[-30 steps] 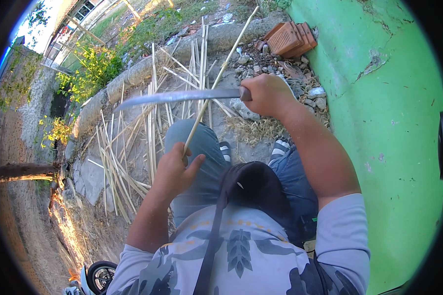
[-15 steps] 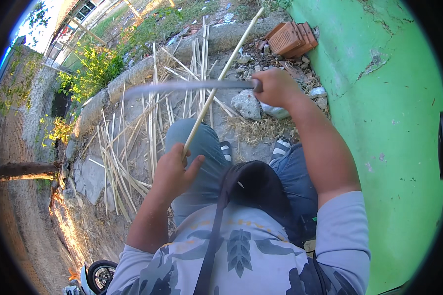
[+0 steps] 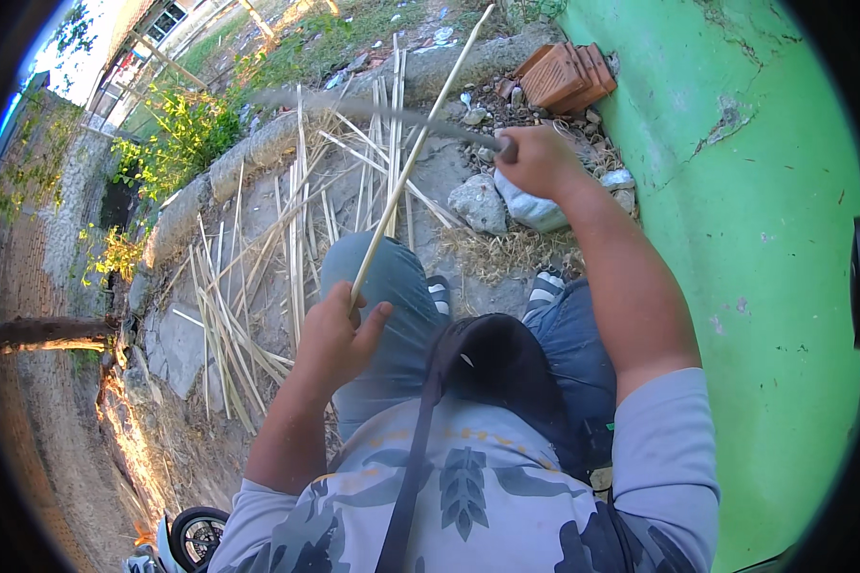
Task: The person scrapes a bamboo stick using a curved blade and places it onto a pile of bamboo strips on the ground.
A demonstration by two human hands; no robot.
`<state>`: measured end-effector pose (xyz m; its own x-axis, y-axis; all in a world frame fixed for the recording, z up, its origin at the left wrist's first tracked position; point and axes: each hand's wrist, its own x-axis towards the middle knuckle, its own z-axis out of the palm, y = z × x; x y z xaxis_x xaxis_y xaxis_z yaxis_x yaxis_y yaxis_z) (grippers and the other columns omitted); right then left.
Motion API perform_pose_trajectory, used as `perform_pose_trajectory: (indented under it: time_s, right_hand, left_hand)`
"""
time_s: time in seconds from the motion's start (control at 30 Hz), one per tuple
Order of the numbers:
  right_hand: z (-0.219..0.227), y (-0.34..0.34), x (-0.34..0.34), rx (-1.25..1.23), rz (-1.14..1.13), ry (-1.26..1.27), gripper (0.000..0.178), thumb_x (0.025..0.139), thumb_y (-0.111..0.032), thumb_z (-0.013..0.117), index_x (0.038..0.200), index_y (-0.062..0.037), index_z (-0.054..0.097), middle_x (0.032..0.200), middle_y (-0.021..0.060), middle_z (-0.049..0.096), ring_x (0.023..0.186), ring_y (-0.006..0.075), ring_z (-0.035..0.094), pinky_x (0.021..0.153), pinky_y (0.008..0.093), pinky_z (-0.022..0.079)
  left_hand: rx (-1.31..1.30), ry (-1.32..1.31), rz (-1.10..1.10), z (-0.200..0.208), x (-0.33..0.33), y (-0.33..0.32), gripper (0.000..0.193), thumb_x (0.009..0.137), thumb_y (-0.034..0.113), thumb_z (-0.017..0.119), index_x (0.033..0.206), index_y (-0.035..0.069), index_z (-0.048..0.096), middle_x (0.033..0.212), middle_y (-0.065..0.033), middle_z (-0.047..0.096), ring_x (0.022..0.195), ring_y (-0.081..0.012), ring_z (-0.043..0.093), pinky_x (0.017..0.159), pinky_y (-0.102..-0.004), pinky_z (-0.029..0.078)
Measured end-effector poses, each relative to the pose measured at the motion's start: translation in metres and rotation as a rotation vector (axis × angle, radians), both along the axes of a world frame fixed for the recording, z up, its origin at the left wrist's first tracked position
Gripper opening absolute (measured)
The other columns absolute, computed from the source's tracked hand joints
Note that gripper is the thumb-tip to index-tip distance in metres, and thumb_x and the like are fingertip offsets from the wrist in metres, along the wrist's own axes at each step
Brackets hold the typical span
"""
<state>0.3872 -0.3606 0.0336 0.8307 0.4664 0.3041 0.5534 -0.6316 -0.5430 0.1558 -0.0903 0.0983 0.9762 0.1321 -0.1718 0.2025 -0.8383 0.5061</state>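
Gripping bamboo strip [image 3: 416, 158] in left hand [image 3: 334, 334]; right hand [image 3: 542, 160] raising blade [image 3: 373, 110]

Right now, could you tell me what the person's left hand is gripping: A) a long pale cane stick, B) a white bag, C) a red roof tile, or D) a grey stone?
A: the left hand is closed around the lower end of a long pale cane stick that slants up and away, while the right hand holds a long blade.
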Motion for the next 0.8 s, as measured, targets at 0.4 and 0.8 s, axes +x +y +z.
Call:
perform_pose_trajectory:
  time_s: [0.4, 0.8]
  right_hand:
    - [0.02, -0.012, -0.004, -0.048, 0.017, 0.05, 0.015, 0.081, -0.023, 0.067, 0.087, -0.0107, 0.071, 0.079, 0.0173, 0.07, 0.079, 0.0392, 0.068, 0.074, 0.0488, 0.054]
    - [0.036, 0.005, -0.022, -0.207, 0.068, -0.139, 0.018, 0.083, -0.025, 0.067, 0.09, -0.0085, 0.071, 0.079, 0.0188, 0.07, 0.078, 0.0408, 0.068, 0.073, 0.0488, 0.054]
  left_hand:
    - [-0.06, -0.087, -0.033, -0.001, -0.004, -0.002, 0.04, 0.088, 0.033, 0.078, 0.088, 0.002, 0.053, 0.056, -0.0035, 0.045, 0.05, -0.0154, 0.04, 0.049, -0.0347, 0.035]
    - [0.007, -0.054, -0.042, 0.0, -0.007, -0.003, 0.039, 0.088, 0.032, 0.078, 0.088, 0.003, 0.053, 0.056, -0.0043, 0.046, 0.05, -0.0163, 0.041, 0.049, -0.0345, 0.035]
